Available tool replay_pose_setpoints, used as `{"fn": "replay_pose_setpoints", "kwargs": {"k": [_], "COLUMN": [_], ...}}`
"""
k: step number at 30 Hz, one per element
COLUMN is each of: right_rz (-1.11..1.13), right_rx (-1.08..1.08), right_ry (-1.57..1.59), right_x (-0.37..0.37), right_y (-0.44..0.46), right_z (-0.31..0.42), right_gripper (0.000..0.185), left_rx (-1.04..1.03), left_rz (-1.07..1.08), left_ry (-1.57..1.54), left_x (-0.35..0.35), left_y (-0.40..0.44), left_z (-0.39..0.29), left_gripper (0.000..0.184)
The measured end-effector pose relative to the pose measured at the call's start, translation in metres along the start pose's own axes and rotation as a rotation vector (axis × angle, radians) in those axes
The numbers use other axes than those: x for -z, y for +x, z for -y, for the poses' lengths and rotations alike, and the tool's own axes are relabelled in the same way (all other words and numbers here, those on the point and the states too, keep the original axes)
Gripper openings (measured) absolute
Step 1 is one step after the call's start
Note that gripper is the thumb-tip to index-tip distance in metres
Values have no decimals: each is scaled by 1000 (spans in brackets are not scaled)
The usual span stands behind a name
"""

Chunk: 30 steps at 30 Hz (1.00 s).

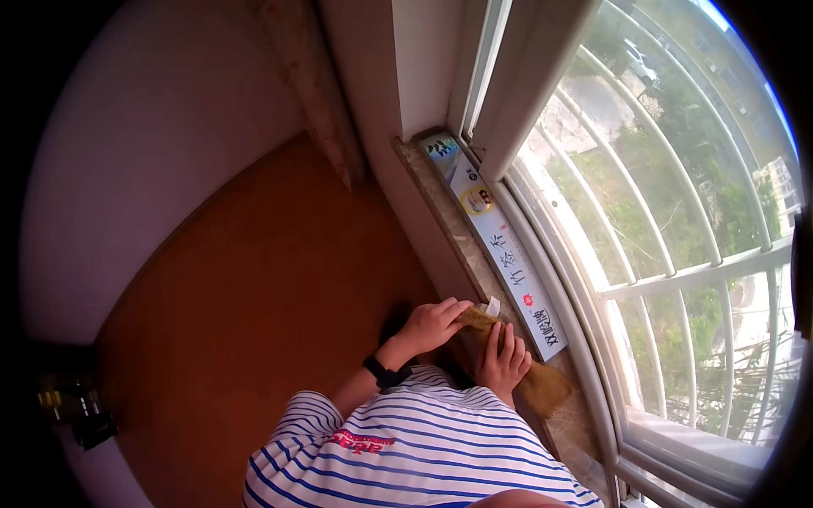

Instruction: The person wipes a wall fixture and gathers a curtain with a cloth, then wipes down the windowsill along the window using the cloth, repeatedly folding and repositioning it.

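Note:
My left hand point(434, 325), with a black band on its wrist, pinches the end of a brown cloth point(481, 320) over the inner edge of the windowsill. Close to it on the right, my right hand point(505, 359) has its fingers bent over the same cloth. A small white tag or scrap point(493, 306) sticks up beside the fingers. More brown cloth point(544, 389) lies on the sill to the right of my right hand. Beyond my hands, a long white box with printed characters point(517, 267) lies along the sill.
The stone windowsill point(453, 222) runs beside a window frame point(584, 356) with white bars outside. A curtain point(318, 93) hangs in the far corner. Reddish-brown floor point(254, 296) spreads to the left, with a dark object point(89, 423) at the far left edge.

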State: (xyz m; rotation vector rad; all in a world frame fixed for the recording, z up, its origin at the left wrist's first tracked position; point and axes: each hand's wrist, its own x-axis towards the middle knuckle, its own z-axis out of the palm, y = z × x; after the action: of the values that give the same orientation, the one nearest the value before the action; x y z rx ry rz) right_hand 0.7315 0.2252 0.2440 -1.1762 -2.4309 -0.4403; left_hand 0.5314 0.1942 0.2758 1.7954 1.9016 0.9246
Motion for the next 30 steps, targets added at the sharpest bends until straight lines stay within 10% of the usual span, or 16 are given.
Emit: {"fn": "replay_pose_setpoints", "kwargs": {"k": [14, 18, 28, 30], "right_rz": [-7, -3, -13, 56], "right_rx": [-12, -9, 121, 175], "right_ry": [-2, 285, 299, 258], "right_x": [-162, -222, -208, -236], "right_y": [300, 367, 391, 403], "right_z": [209, 245, 227, 227], "right_gripper": [59, 64, 62, 52], "left_rx": [-10, 308, 349, 368], "left_rz": [-437, -719, -937, -629], "left_ry": [-254, -475, -750, -621], "left_x": [145, 138, 80, 109], "left_y": [179, 249, 309, 308], "left_z": [292, 375, 430, 401], "left_gripper": [38, 26, 29, 33]}}
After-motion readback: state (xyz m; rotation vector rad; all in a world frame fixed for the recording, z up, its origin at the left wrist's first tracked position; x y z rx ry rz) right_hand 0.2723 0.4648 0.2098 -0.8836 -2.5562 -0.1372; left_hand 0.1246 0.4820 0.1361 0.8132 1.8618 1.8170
